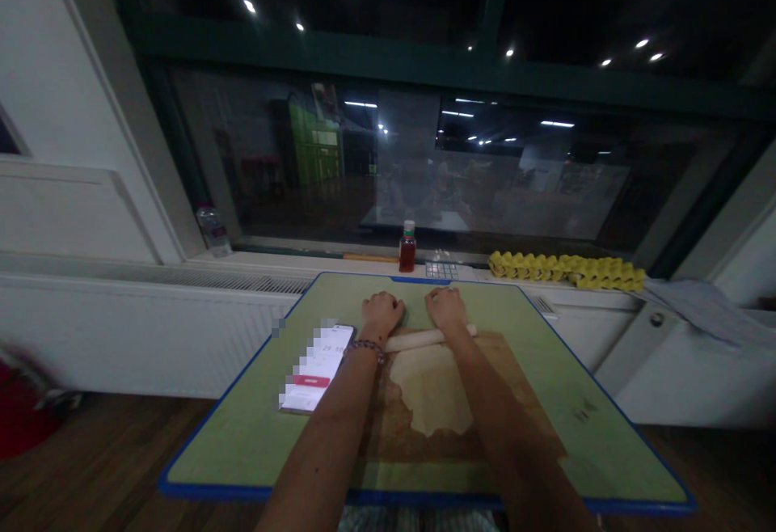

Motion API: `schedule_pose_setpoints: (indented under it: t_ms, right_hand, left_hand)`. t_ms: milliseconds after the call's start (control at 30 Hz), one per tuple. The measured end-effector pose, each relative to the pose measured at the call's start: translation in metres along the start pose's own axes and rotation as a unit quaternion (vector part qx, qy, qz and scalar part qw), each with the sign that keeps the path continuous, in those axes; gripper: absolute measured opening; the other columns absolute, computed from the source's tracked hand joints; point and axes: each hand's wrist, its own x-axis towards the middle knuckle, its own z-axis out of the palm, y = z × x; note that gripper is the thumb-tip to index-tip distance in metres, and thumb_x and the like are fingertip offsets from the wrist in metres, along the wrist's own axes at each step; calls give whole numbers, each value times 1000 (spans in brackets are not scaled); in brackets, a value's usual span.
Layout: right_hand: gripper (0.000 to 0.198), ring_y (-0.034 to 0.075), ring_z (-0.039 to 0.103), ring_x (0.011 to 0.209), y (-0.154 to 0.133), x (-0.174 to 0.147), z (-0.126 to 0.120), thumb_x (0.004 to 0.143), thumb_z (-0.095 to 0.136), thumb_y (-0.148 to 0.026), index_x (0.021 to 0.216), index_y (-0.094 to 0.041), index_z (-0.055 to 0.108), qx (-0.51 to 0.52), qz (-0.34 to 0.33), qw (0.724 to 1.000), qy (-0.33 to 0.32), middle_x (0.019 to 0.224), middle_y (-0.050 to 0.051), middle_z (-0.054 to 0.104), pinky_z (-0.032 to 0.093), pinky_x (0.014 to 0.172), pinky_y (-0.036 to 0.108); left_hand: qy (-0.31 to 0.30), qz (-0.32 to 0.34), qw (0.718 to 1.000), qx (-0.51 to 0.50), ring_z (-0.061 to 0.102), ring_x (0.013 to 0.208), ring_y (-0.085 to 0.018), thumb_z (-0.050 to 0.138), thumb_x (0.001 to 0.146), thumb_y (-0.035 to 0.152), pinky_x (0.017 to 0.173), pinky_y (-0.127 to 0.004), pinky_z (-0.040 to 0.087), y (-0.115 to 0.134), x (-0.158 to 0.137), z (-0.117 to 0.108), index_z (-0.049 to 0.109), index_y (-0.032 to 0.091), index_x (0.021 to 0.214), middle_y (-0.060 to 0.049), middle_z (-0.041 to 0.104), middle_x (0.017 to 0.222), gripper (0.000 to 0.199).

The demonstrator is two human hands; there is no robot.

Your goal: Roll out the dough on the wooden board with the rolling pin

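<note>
A pale rolling pin (418, 340) lies across the far part of a thin, uneven sheet of dough (433, 390). Beneath the dough is a brown board (527, 403). My left hand (381, 314) is closed with curled fingers just beyond the pin's left end, which meets my wrist by a beaded bracelet (367, 346). My right hand (447, 308), also curled, reaches past the pin; its wrist lies over the pin near the right end (471, 330). The pin runs under the wrists rather than inside the fingers.
A lit phone (318, 366) lies left of my left forearm on the green, blue-edged table (267, 435). On the windowsill stand a bottle of red liquid (407, 247), a clear bottle (213, 231) and yellow egg cartons (563, 268). A white radiator (139, 338) is behind the table.
</note>
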Motion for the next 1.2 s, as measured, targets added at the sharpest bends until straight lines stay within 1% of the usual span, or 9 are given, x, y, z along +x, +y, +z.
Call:
schedule_pose_setpoints:
  t_ms: [133, 300, 467, 700, 933, 1033, 1200]
  right_hand:
    - [38, 26, 54, 115, -1, 3, 1, 95, 41, -30, 108, -15, 73, -11, -8, 1000, 1, 110, 14, 70, 42, 92, 30]
    - [39, 25, 57, 113, 0, 8, 4, 94, 40, -29, 107, -15, 74, -16, -11, 1000, 7, 109, 14, 71, 42, 91, 30]
    - [38, 25, 56, 113, -1, 11, 6, 94, 40, -29, 107, -15, 74, -17, -22, 999, 21, 110, 13, 71, 42, 91, 29]
    - [37, 24, 55, 114, -2, 16, 8, 95, 40, -29, 108, -17, 73, -9, -25, 999, 25, 110, 12, 71, 42, 91, 29]
    - [38, 24, 55, 115, -3, 20, 10, 95, 40, -27, 108, -15, 73, -14, -38, 999, 20, 111, 14, 70, 42, 92, 29]
    - [37, 25, 55, 116, -3, 19, 11, 94, 42, -28, 106, -16, 74, -21, -43, 999, 8, 110, 14, 71, 42, 91, 29]
    - [38, 24, 57, 113, -3, 14, 9, 94, 40, -28, 106, -16, 74, -23, -42, 999, 6, 108, 13, 71, 43, 89, 28]
  left_hand:
    - [0, -8, 1000, -3, 65, 107, -26, 41, 92, 36, 92, -37, 46, 0, 1, 1, 77, 18, 98, -13, 73, 110, 40]
    - [-3, -4, 1000, 0, 65, 108, -27, 41, 91, 37, 90, -38, 47, 0, 2, 1, 77, 18, 99, -15, 73, 110, 42]
    - [7, -5, 1000, 1, 65, 107, -27, 41, 91, 37, 91, -38, 47, -1, 3, 3, 77, 18, 99, -14, 73, 108, 41]
    - [11, 1, 1000, 1, 65, 107, -28, 41, 92, 37, 91, -39, 46, -2, 6, 5, 77, 17, 97, -14, 73, 108, 41]
    - [18, 8, 1000, 12, 65, 105, -27, 40, 91, 35, 91, -39, 46, -3, 11, 6, 77, 17, 95, -15, 73, 108, 41]
    - [21, 12, 1000, 15, 65, 105, -27, 40, 91, 35, 90, -38, 46, -4, 11, 6, 77, 17, 95, -15, 72, 108, 41]
    - [21, 6, 1000, 9, 65, 105, -27, 41, 91, 35, 89, -38, 47, -3, 9, 6, 77, 16, 96, -15, 73, 107, 41]
